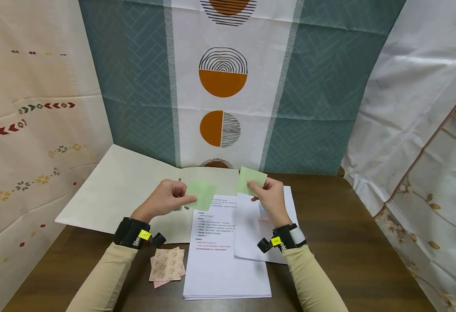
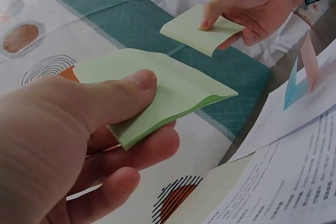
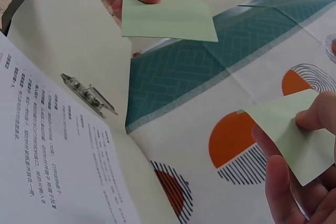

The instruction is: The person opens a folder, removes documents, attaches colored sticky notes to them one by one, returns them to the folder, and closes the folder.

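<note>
Between thumb and fingers my left hand (image 1: 164, 199) pinches a thin pad of light green sticky notes (image 1: 202, 196); its layered edge shows in the left wrist view. My right hand (image 1: 272, 200) pinches a green sticky note (image 1: 248, 177) by its side, and the note bends slightly in the right wrist view. The two green pieces are apart, held above the papers. Below them lies a stack of printed sheets (image 1: 216, 273). A turned page (image 1: 251, 245) lies at its right, with a blue tab (image 2: 297, 88) and a pink tab (image 2: 310, 65) standing up from it.
An open cream folder (image 1: 130, 184) with a metal clip (image 3: 89, 95) lies under the printed sheets and spreads left. Patterned tan square paper (image 1: 168, 264) rests over pink paper (image 1: 160, 284) near the left forearm. A patterned cloth (image 1: 142, 86) hangs behind the brown table (image 1: 341, 242).
</note>
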### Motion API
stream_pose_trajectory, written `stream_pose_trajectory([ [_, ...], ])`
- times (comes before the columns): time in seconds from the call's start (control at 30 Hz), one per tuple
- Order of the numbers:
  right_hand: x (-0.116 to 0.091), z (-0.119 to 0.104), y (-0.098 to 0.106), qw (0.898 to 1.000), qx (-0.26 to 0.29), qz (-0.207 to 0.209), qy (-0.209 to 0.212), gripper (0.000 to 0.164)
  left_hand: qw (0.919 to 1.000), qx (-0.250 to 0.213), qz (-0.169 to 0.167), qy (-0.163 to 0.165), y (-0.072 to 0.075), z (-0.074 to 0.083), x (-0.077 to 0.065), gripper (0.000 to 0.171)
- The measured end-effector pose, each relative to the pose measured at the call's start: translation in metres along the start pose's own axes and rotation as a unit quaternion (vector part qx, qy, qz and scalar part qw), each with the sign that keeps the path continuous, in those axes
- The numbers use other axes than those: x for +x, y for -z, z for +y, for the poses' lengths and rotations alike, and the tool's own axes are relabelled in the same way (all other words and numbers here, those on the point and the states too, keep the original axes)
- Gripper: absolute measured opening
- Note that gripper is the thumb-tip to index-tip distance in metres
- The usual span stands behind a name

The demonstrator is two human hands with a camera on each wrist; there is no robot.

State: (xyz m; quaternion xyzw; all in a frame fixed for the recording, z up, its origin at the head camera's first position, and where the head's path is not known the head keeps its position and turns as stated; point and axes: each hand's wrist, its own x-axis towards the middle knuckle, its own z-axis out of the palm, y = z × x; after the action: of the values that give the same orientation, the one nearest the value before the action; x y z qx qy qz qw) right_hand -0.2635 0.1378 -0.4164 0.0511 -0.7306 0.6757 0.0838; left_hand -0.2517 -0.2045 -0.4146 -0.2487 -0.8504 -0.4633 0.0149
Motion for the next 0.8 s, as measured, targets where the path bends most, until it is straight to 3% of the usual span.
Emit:
stream_pose_trajectory([
  [0.2,0.0,0.001,-0.001,1.0,-0.002,-0.007,-0.001,0.027,0.9958,0.015,-0.087,0.023,0.015,-0.005,-0.007,0.017],
  [0.37,-0.001,0.002,0.001,1.0,-0.003,0.005,-0.004,0.026,0.9815,0.023,-0.184,0.046,0.02,-0.008,-0.011,0.012],
  [0.5,-0.001,0.001,0.001,1.0,-0.007,0.004,-0.011,0.028,0.968,0.021,-0.241,0.065,0.024,-0.011,-0.019,0.011],
  [0.63,-0.001,0.001,-0.001,1.0,-0.01,0.002,-0.007,0.027,0.9564,0.012,-0.281,0.078,0.026,-0.013,-0.028,0.013],
  [0.8,-0.001,0.002,-0.002,1.0,-0.01,-0.004,-0.004,0.027,0.9502,0.006,-0.299,0.089,0.025,-0.016,-0.039,0.014],
])
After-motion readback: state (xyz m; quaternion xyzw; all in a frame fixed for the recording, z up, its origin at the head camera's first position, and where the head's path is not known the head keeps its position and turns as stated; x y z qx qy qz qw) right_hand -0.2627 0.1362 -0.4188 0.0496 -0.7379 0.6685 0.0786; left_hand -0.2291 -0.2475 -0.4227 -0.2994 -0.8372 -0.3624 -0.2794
